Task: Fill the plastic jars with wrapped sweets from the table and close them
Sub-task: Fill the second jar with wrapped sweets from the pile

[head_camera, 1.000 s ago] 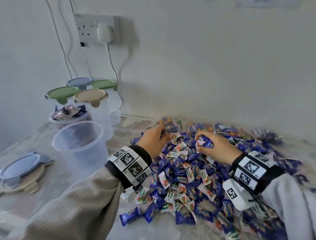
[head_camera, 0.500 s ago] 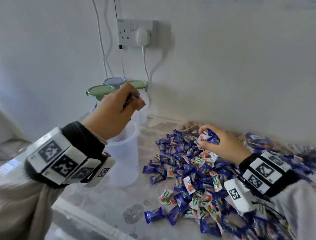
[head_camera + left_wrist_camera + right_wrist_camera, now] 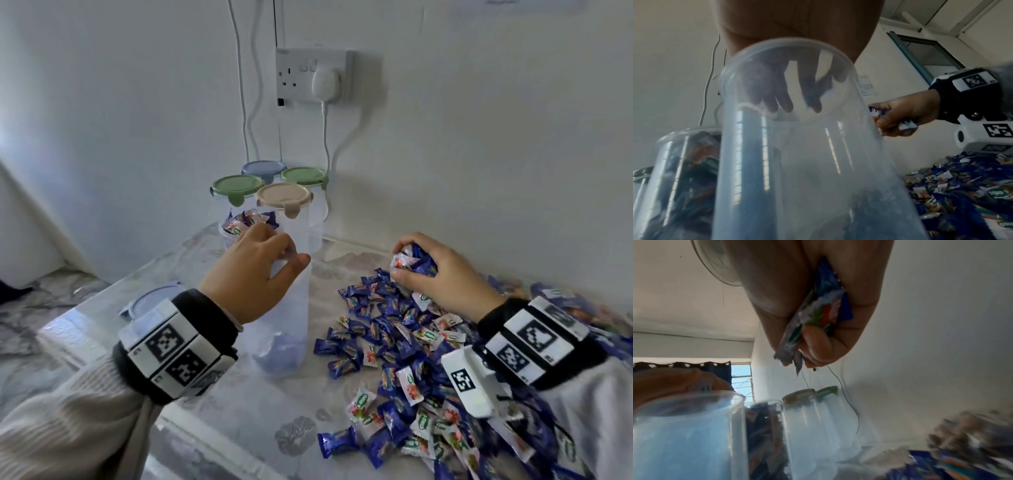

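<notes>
2 hands: left point(image 3: 253, 274) splayed over clear jar point(image 3: 284, 325); right point(image 3: 442, 274) clutching blue-wrapped sweets point(image 3: 411, 262).

Open jar point(image 3: 281, 329) left of sweets pile point(image 3: 411, 359); lidded jars point(image 3: 284, 205) behind.

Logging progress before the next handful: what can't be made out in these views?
- Sweet count in the clear lidless plastic jar: head view, left hand covers the mouth; left wrist view blurred.
- Handful size in the right hand: fingers hide it.
- Contents of the lidded jars: unreadable.
</notes>
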Motion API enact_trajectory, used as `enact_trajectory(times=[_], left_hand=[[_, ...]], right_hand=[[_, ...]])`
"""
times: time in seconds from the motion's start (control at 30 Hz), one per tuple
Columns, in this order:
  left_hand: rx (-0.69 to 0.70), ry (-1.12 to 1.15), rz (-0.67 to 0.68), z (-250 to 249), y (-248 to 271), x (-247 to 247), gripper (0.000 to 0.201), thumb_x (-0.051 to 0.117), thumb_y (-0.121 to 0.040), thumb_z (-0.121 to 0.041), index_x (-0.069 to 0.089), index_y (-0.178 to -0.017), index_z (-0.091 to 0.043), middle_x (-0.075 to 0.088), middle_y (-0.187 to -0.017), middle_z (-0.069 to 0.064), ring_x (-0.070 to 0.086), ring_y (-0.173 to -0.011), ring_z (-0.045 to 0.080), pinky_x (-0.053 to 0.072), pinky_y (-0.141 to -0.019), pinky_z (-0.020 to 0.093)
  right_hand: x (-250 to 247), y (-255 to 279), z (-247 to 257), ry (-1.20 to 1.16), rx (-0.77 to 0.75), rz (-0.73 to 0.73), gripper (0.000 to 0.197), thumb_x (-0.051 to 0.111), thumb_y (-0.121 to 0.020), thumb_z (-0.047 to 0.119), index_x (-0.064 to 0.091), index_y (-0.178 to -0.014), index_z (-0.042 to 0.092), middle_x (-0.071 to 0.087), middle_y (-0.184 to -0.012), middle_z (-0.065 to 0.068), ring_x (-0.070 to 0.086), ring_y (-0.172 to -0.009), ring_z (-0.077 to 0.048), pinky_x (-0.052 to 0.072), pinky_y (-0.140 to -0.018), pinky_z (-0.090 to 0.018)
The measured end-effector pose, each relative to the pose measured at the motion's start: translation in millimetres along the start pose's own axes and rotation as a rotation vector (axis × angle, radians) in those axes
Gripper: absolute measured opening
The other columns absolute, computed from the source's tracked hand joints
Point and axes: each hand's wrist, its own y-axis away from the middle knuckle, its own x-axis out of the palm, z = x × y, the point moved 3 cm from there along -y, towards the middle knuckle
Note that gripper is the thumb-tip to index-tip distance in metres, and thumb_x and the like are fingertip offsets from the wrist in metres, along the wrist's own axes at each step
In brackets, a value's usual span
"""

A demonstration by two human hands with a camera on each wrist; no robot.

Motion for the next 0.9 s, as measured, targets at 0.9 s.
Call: enact_trajectory(times=[0.9], left_hand=[[-0.304,0.605,-0.158,26.2,45.4,18.1,0.082,0.063,-0.073,-0.062,0.031,-0.139,-0.026,0.045,-0.132,-0.014,0.042,-0.12,-0.003,0.032,-0.088,0.003]], right_hand=[[107.9,-64.4,106.3,-0.579,-0.386,0.094,0.016,0.07,-0.083,0.023,0.063,-0.086,0.008,0.06,-0.074,0.007,0.057,-0.067,-0.005,0.045,-0.067,-0.017]])
